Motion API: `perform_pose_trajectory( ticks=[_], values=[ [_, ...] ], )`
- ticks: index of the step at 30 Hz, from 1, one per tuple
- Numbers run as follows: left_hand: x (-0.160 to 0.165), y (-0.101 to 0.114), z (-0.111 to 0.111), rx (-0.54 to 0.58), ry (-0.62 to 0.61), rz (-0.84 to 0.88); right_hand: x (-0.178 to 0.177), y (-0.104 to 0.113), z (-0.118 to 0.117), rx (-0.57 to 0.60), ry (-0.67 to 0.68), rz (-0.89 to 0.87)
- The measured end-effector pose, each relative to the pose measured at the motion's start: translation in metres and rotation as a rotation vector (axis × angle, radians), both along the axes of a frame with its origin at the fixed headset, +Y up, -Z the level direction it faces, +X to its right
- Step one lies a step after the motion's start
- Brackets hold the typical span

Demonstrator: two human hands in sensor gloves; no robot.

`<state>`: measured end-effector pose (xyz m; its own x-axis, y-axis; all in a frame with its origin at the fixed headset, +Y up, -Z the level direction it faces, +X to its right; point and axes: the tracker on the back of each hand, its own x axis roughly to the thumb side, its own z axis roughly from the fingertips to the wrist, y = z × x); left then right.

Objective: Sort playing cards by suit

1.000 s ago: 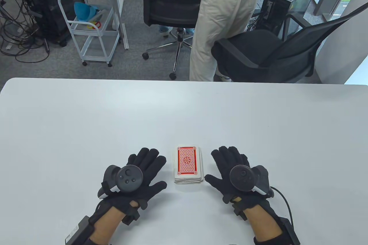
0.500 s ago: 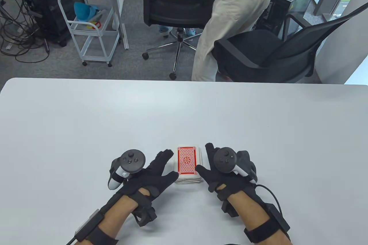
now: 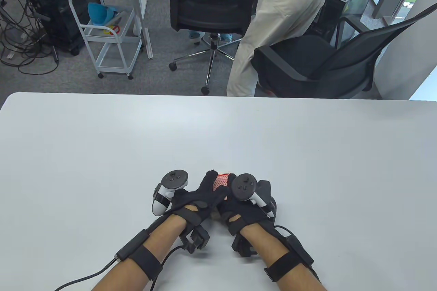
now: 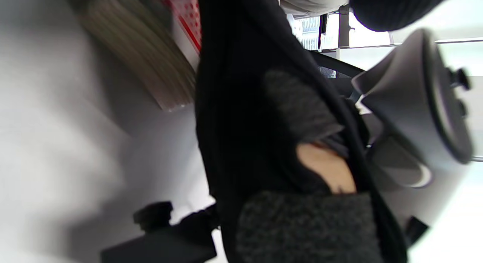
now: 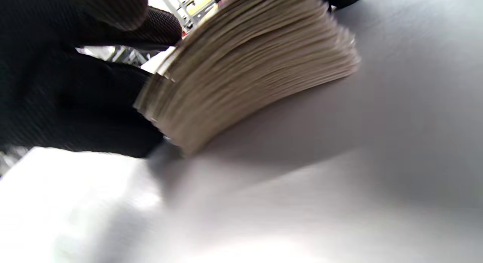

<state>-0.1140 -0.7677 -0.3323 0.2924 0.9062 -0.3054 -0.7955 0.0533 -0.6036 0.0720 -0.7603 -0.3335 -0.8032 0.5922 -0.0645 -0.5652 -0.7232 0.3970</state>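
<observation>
Both gloved hands close in on the deck of cards (image 3: 222, 182) from either side at the near middle of the white table (image 3: 102, 141). The left hand (image 3: 196, 199) lies with its fingers curled over the deck's left side and top, one fingertip poking up past the far edge, and its tracker (image 3: 170, 187) is tipped out to the left. The right hand (image 3: 244, 211) cups the deck's right side, its thumb against the near corner and its tracker (image 3: 245, 188) riding high; from above only a small patch of the red patterned card back shows between the two hands. In the right wrist view the deck's stacked edges (image 5: 245, 70) fan slightly and tilt, the lower corner touching the table, with black gloved fingers (image 5: 75, 108) pressed against its side. The left wrist view shows the same stack (image 4: 139, 59) from the side, a strip of red back on its upper face, right beside the left glove's palm. Beyond the far table edge stand two black office chairs (image 3: 208, 1), a person in beige trousers (image 3: 273, 28), and a white cart (image 3: 109, 28).
</observation>
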Motion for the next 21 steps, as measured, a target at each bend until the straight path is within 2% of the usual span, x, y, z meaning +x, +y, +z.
perform_pose_trajectory(
  ticks=[4,7,8,9,11,12,14,18,21],
  values=[
    [-0.001,-0.001,0.002,0.009,-0.042,0.021,0.019,-0.004,-0.006,-0.080,-0.206,-0.367],
    [0.000,-0.001,0.001,0.029,-0.027,0.031,0.022,-0.007,-0.010,-0.075,-0.284,-0.507],
    [0.001,-0.003,0.001,0.014,-0.029,0.043,0.016,-0.009,-0.010,-0.196,-0.261,-0.617],
    [0.000,-0.001,0.001,0.010,-0.036,0.009,0.014,-0.008,-0.013,-0.260,-0.206,-0.624],
    [-0.005,0.000,0.001,0.069,-0.066,-0.037,0.019,-0.006,-0.018,-0.164,-0.174,-0.500],
    [-0.009,0.001,0.001,0.051,-0.082,-0.004,0.021,-0.007,-0.019,-0.135,-0.194,-0.511],
    [-0.016,0.006,0.004,0.007,-0.064,0.072,0.023,-0.004,-0.017,-0.181,-0.201,-0.618],
    [-0.045,0.020,0.009,0.084,0.111,-0.023,0.026,0.016,-0.005,-0.097,-0.183,-0.838],
    [-0.054,0.024,0.015,0.042,0.184,0.111,0.019,0.037,0.010,0.041,-0.096,-0.826]
  ],
)
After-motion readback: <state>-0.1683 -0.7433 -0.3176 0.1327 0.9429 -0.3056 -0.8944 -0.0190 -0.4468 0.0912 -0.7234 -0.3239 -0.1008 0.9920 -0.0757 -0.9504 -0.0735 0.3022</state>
